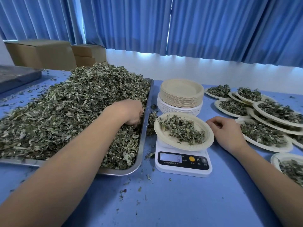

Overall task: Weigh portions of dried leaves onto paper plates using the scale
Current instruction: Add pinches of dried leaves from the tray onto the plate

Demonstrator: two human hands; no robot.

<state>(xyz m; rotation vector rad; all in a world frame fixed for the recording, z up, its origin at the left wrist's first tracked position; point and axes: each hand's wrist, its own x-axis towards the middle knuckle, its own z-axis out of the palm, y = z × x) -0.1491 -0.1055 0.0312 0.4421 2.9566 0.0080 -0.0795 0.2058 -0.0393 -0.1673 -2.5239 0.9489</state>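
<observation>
Left of the scale (182, 167), the left hand (131, 112) dug into the dried leaves (73, 104) in the steel tray (144, 128), fingers curled round a clump. Right of the scale, the right hand (227, 130) lay relaxed, holding nothing, beside the paper plate (203, 128) atop it. The display (170, 157) read 6; one button read M.

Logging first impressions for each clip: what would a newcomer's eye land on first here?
The big heap of dried leaves filling the steel tray on the left, with the left hand dug into its right edge. Next, the paper plate of leaves on the white kitchen scale at centre, the right hand beside it, and the overlapping filled plates spread along the right.
</observation>
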